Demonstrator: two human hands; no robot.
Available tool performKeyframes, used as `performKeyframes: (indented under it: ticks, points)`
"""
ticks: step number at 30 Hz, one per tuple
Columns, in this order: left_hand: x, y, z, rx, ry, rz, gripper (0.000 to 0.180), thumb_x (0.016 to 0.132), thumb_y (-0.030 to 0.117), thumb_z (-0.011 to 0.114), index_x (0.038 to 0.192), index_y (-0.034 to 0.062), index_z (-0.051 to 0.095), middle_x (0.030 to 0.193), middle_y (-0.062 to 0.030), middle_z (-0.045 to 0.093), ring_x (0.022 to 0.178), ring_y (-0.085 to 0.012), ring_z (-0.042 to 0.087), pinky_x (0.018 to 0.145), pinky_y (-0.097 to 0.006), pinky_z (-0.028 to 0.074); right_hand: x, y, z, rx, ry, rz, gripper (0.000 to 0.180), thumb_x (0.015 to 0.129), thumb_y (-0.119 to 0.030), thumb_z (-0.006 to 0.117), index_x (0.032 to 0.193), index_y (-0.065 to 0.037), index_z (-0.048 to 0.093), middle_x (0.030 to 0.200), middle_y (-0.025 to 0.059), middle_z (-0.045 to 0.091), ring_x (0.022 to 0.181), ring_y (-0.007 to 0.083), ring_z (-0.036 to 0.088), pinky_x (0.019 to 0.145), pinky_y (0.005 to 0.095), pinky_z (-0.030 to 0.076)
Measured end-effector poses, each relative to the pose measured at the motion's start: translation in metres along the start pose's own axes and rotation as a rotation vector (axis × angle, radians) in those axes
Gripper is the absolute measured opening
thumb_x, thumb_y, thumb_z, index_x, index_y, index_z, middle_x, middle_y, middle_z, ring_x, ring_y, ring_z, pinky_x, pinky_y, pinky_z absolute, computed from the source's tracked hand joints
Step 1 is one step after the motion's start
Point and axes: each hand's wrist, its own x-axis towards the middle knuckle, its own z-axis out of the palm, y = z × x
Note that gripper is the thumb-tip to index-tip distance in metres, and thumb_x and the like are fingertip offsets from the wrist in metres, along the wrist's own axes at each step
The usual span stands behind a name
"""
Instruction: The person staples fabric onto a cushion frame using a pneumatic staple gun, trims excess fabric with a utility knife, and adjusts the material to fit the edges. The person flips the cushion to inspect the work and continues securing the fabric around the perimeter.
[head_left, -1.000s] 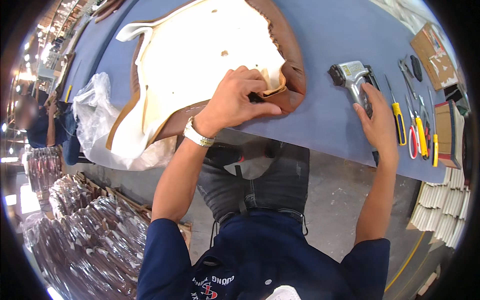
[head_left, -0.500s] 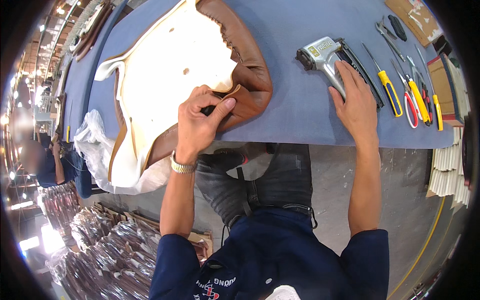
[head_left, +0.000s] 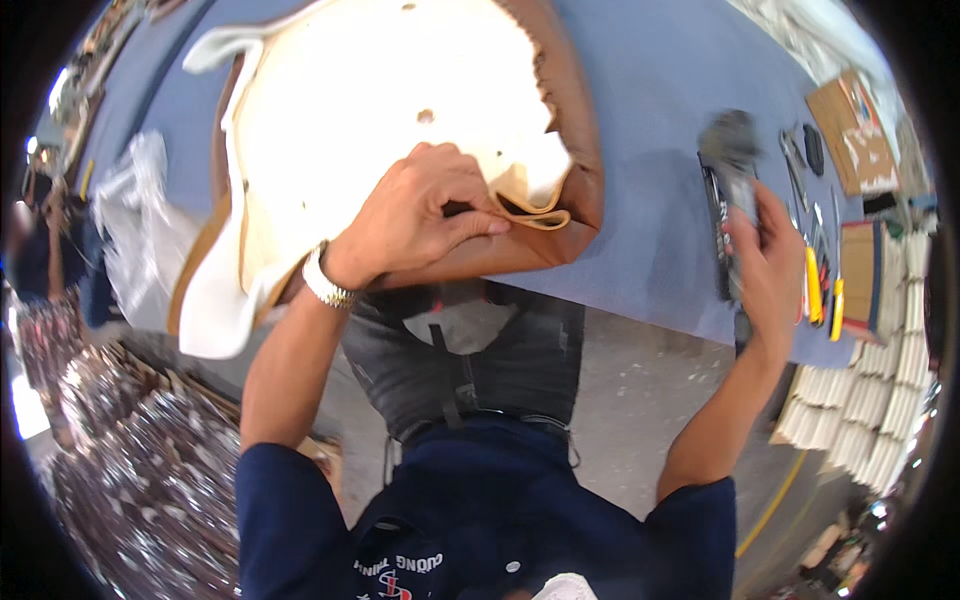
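A brown leather cover (head_left: 572, 130) wraps round a cushion-like piece with a pale, brightly lit underside board (head_left: 350, 110); stapled pleats run along its right edge. My left hand (head_left: 425, 215) is closed at the near right corner, its thumb and fingers pinching the folded leather edge. White padding (head_left: 215, 310) hangs out along the left side. To the right, my right hand (head_left: 770, 265) is wrapped round the grip of a grey and black staple gun (head_left: 738, 150). The staple gun is smeared by motion and stands apart from the leather.
The blue-covered table (head_left: 650, 110) carries a yellow-handled screwdriver (head_left: 837, 312), pliers (head_left: 793, 165) and a cardboard box (head_left: 850, 130) at the right. Clear plastic (head_left: 145, 210) lies at the left. Wrapped brown pieces (head_left: 150, 470) are stacked below left; white strips (head_left: 850, 400) are stacked at right.
My right hand has gone from resting by the staple gun to gripping it, turned upright and shifted right. My left hand still pinches the leather, the folded edge now looped up. The view has shifted.
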Motion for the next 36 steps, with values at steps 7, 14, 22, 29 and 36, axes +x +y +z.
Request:
performKeyframes:
  ticks: [7,14,22,29,36]
  points:
    - [0.001,-0.010,-0.002,-0.110,-0.015,0.035,0.011,0.085,0.016,0.081,0.088,0.0050,0.079,0.085,-0.0077,0.073,0.085,-0.0278,0.066,0.079,-0.040,0.051,-0.128,-0.048,-0.002,0.332,-0.093,0.045,0.049,0.095,-0.012,0.069,0.139,0.005,0.053,0.113,0.0153,0.071,0.082,0.0147,0.067,0.074,0.0309,0.055]
    - [0.012,-0.024,-0.002,-0.206,-0.089,-0.017,0.012,0.088,0.015,0.077,0.091,0.0038,0.080,0.086,-0.0103,0.074,0.082,-0.0285,0.069,0.075,-0.039,0.052,-0.164,-0.078,0.075,0.538,-0.266,0.088,0.040,0.103,-0.003,0.055,0.139,0.012,0.051,0.125,0.0197,0.070,0.070,0.0126,0.061,0.064,0.0280,0.052]
    - [0.016,-0.026,-0.004,-0.236,-0.159,-0.028,0.012,0.087,0.012,0.076,0.093,0.0023,0.080,0.087,-0.0127,0.075,0.080,-0.0302,0.072,0.076,-0.039,0.055,-0.158,-0.096,0.093,0.432,-0.328,0.140,0.050,0.097,0.005,0.062,0.143,0.007,0.044,0.125,0.0201,0.069,0.072,0.0098,0.062,0.059,0.0237,0.052]
    - [0.016,-0.024,-0.007,-0.308,-0.174,-0.035,0.013,0.087,0.007,0.073,0.095,0.0016,0.080,0.090,-0.0153,0.076,0.083,-0.0321,0.073,0.080,-0.040,0.057,-0.139,-0.129,0.105,0.386,-0.291,0.205,0.048,0.098,0.002,0.064,0.143,0.008,0.047,0.119,0.0150,0.071,0.070,0.0083,0.060,0.058,0.0233,0.051]
    - [0.012,-0.026,-0.002,-0.315,-0.128,-0.015,0.013,0.086,0.007,0.073,0.096,0.0010,0.080,0.090,-0.0176,0.076,0.083,-0.0337,0.073,0.080,-0.040,0.057,-0.135,-0.158,0.111,0.268,-0.278,0.301,0.037,0.100,-0.001,0.063,0.135,0.008,0.054,0.114,0.0133,0.072,0.066,0.0076,0.060,0.055,0.0236,0.049]
